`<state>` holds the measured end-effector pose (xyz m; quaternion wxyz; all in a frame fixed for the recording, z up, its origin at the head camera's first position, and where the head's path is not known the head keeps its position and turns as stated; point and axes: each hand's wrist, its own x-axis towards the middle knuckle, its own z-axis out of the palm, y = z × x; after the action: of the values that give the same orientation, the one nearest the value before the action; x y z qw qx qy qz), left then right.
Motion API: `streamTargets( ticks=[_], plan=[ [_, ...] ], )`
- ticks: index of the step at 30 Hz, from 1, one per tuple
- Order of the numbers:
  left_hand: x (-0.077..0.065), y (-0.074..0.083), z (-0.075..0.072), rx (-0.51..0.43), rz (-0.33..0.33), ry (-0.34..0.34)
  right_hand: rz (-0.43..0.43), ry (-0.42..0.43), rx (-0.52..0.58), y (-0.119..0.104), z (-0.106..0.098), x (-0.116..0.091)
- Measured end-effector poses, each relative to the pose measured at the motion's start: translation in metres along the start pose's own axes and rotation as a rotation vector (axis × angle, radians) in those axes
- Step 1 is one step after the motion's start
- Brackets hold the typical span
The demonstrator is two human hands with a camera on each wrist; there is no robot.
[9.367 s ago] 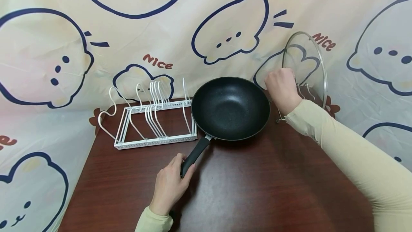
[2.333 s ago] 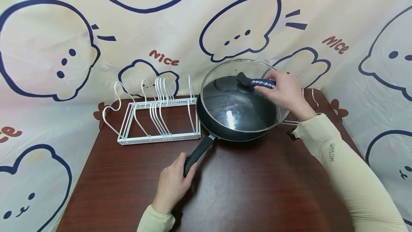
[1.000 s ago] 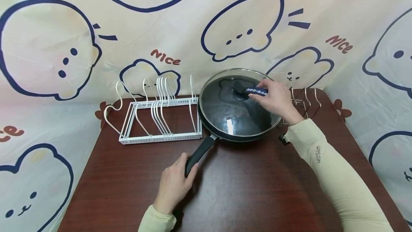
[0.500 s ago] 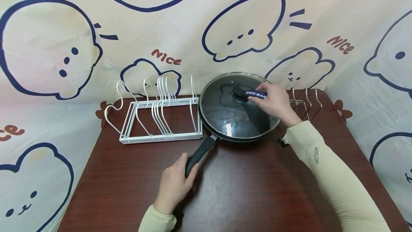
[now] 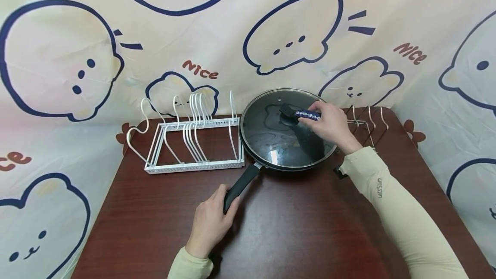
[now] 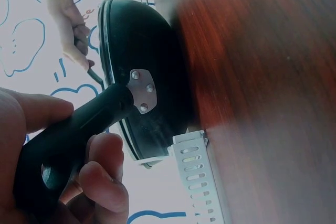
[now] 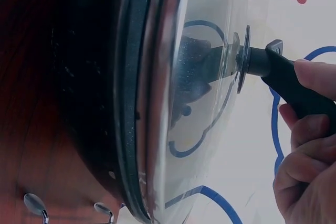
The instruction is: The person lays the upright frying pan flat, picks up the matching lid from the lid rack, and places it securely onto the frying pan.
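A black frying pan (image 6: pixel 152 40) stands on the table with a glass lid (image 5: pixel 286 141) lying over its mouth. My left hand (image 5: pixel 211 221) grips the pan's black handle (image 5: pixel 243 184), fingers wrapped round it in the left wrist view. Above the lid, my right hand (image 5: pixel 329 125) holds the lid's handle (image 5: pixel 306 114), a dark bar with white lettering on its side. In the right wrist view the lid's metal rim (image 7: pixel 176 40) runs along the pan's edge, and thumb and fingers close round the lid handle (image 7: pixel 294 85).
Left of the pan stands a white rack (image 5: pixel 193 166) with several upright curved dividers, its near end close to the pan's side. Partly hidden behind my right hand is a metal wire rack (image 5: pixel 370 126). A patterned cloth (image 5: pixel 286 20) hangs behind the brown table (image 5: pixel 294 223).
Over these frames my right hand brings the glass lid from the wire rack at right over the pan and lowers it onto the rim. My left hand stays on the pan handle.
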<state>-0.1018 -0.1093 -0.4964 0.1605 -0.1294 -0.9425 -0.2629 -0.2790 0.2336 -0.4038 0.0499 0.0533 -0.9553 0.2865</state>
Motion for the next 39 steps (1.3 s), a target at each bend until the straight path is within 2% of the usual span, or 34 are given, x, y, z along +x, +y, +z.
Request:
streamTargets(
  ticks=[39],
  plan=[
    [0.0001,0.0006,-0.0002,-0.005,-0.027,-0.026,0.013,-0.010,0.001,-0.0028,0.0091,-0.0026]
  ],
)
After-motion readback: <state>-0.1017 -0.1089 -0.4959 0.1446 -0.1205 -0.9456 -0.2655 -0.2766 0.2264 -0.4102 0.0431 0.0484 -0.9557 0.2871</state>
